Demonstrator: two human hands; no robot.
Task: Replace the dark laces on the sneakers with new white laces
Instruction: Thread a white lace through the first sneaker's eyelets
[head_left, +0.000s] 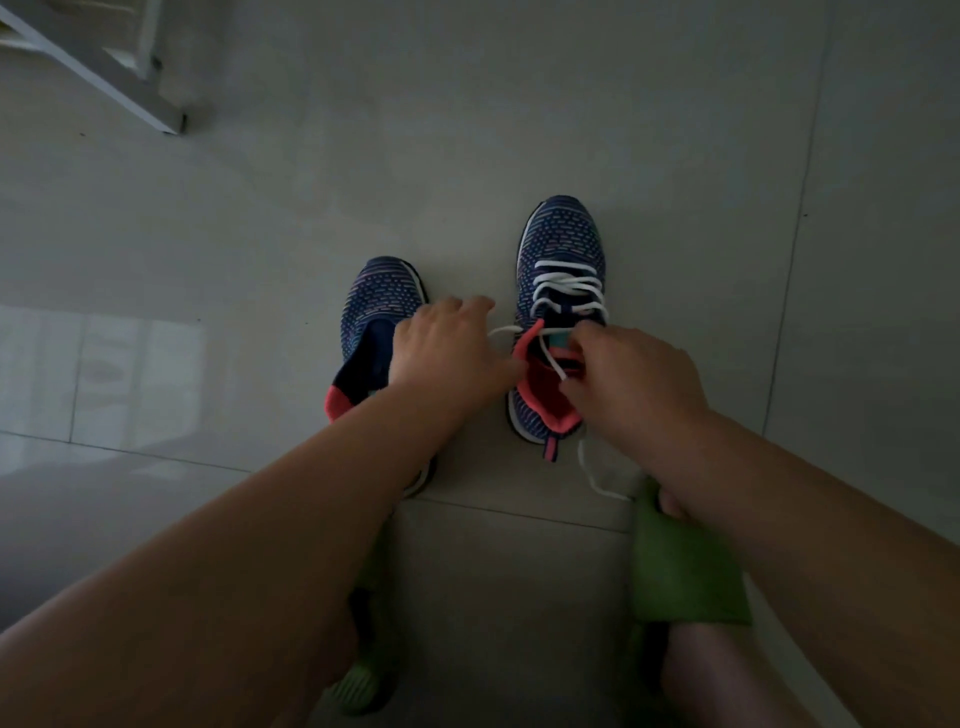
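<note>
Two knit sneakers stand side by side on the pale tiled floor (519, 130), toes pointing to 12 o'clock. Both are dark blue with rows of small pink and light dashes, a white sole edge and a coral-pink collar.

The right sneaker (563, 244) sits a little farther toward 12 o'clock than its mate. A white lace (569, 283) crosses it in several loose rows over the dark tongue, and one free end trails off the heel toward 6 o'clock onto the floor. The left sneaker (376, 306) shows no lace on its visible upper.

The left hand (449, 348) reaches across at 9 o'clock of the right sneaker, its fingers curled and holding a strand of the white lace pulled sideways. The right hand (631, 374) sits over the collar, its fingers pinching the other strand.

Green slippers (685, 566) lie toward 6 o'clock, below the forearms. A white frame (104, 67) stands at 10 o'clock.
</note>
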